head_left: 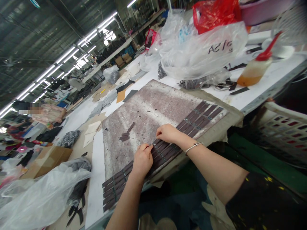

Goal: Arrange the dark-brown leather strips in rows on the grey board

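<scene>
Along the near edge of the board (148,99), both hands are on the dark strips (168,152), which lie side by side in rows there. Left hand (143,159): thumb and forefinger drawn close together at the upper strip edge. Right hand (167,133): fingers curled in just beside it. Can't tell if either one actually pinches a strip. Main risk, I'd say: strips look thin and close-set, so one sideways nudge could skew neighbours. Likely cause: my right forearm crossing low over the row, metal bangle (193,147) included. Second: stray scraps (124,136) on the board could slip under a strip and lift it. Materials: board is a flat slab, mottled brown-grey with whitish streaks; strips are narrow, straight, matt, with darker bands across; cloth (230,123) under the board is drab and creased; squeeze bottle (254,71) is translucent, amber liquid, red pointed nozzle.
</scene>
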{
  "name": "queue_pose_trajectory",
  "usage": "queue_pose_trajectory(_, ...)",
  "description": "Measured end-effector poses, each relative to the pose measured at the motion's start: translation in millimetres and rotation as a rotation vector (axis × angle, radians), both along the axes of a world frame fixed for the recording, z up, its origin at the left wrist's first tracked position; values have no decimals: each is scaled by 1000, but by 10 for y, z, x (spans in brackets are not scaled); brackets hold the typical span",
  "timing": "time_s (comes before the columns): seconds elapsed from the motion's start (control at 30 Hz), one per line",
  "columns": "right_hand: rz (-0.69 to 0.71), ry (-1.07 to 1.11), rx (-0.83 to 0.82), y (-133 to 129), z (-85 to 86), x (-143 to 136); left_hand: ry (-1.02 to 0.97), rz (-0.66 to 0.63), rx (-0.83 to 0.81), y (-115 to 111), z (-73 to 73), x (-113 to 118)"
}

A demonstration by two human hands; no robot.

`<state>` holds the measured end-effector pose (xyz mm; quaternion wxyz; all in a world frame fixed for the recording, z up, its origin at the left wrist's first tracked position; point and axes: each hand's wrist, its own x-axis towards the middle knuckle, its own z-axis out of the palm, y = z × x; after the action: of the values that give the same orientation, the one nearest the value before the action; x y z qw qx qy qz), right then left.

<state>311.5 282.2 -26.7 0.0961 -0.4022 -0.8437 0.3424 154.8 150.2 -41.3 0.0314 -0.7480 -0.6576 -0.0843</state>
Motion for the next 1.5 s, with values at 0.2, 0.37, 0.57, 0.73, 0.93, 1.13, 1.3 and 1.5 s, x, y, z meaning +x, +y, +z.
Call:
queue_pose_trajectory(0.2, 9, -18, 23, 1, -28, -16, 12, 12, 5, -15, -8, 7)
queue_pose_trajectory(0.37, 21, -59, 88, -43, -37, -39, 97, 13, -52, -21, 13, 43)
queue_pose_trajectory(0.57, 44, 8, 342, -88, -10, 76, 143, 74, -130, 10, 78, 113)
queue_pose_trajectory(0.73, 233, -17, 437, -138, -40, 253, 162, 123, -177, 16, 132, 187)
queue_pose_trajectory(0.93, 232, -160, 510, -284, 1, 227, 172, 145, -228, 14, 183, 230)
queue_pose_trajectory(1.13, 193, -143, 472, -280, -44, 218, 221, 98, -248, 26, 211, 208)
queue_pose_trajectory(1.3, 96, -106, 389, -146, -124, 285, 233, 86, -247, 0, 199, 224)
queue_pose_trajectory(1.5, 64, -147, 374, -131, -86, 242, 258, 93, -212, -52, 141, 240)
